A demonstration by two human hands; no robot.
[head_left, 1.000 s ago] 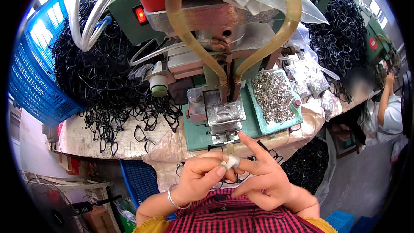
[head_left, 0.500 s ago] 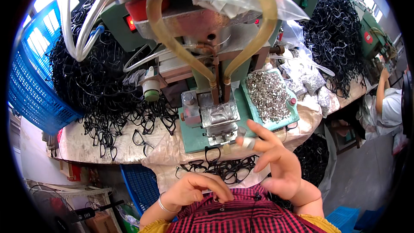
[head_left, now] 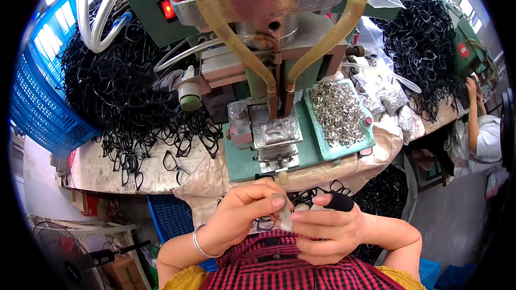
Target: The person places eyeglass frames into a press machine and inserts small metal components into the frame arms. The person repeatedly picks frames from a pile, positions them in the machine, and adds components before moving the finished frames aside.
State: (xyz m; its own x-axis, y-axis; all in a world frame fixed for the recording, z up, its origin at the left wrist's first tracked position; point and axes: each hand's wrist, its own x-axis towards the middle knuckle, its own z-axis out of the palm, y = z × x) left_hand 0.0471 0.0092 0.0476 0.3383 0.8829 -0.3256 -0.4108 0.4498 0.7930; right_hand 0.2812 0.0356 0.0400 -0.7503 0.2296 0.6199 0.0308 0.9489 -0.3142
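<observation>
Cluttered workshop counter (head_left: 107,169) fills the head view, with a green press machine (head_left: 269,75) at its middle, a tray of small silver metal parts (head_left: 336,110) on its right and heaps of black spectacle frames (head_left: 123,91) to the left and far right. Close to the chest, both hands meet over 1 small pale piece (head_left: 283,216). Left hand (head_left: 236,223) pinches it, fingers nearly closed on its top. Right hand (head_left: 328,231), with a black cot on 1 finger, is narrowly curled and touches its lower end. Judging by this, the piece is being readied by hand; the next move likely calls for a steady, aligned grip.
</observation>
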